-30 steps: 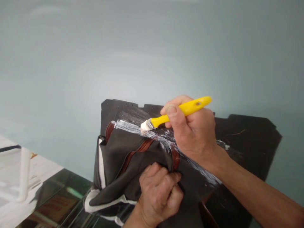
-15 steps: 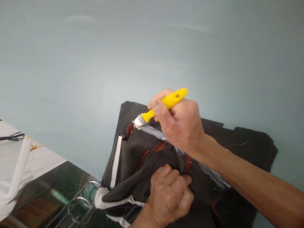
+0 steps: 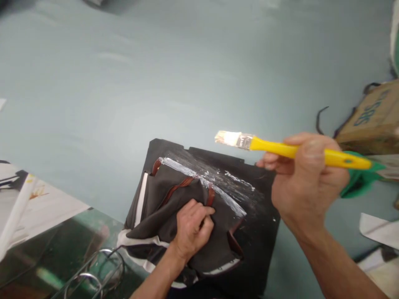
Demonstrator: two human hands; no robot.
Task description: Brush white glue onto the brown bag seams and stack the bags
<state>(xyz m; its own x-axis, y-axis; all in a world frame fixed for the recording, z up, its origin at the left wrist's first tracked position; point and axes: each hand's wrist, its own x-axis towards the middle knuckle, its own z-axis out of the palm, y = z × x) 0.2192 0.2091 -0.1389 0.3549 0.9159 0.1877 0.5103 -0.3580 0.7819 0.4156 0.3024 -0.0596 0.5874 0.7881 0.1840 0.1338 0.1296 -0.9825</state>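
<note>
Dark grey fabric with brown trim strips lies on a black board. Along its upper edge runs a streaky white coating, and white smears mark the board beside it. My left hand rests on the fabric with curled fingers; whether they pinch a fold is hidden. My right hand is closed around the yellow handle of a brush, raised to the right of the fabric. White paste covers the bristles, which point left and are clear of the fabric.
A pale grey-green table surface spreads behind the board. On the right are a cardboard box, a green item and white pieces. Metal rings and a white tube are at the lower left.
My right hand has lifted the brush off the fabric's edge and moved right. The view has shifted, showing the box and more of the white coating. My left hand remains on the fabric.
</note>
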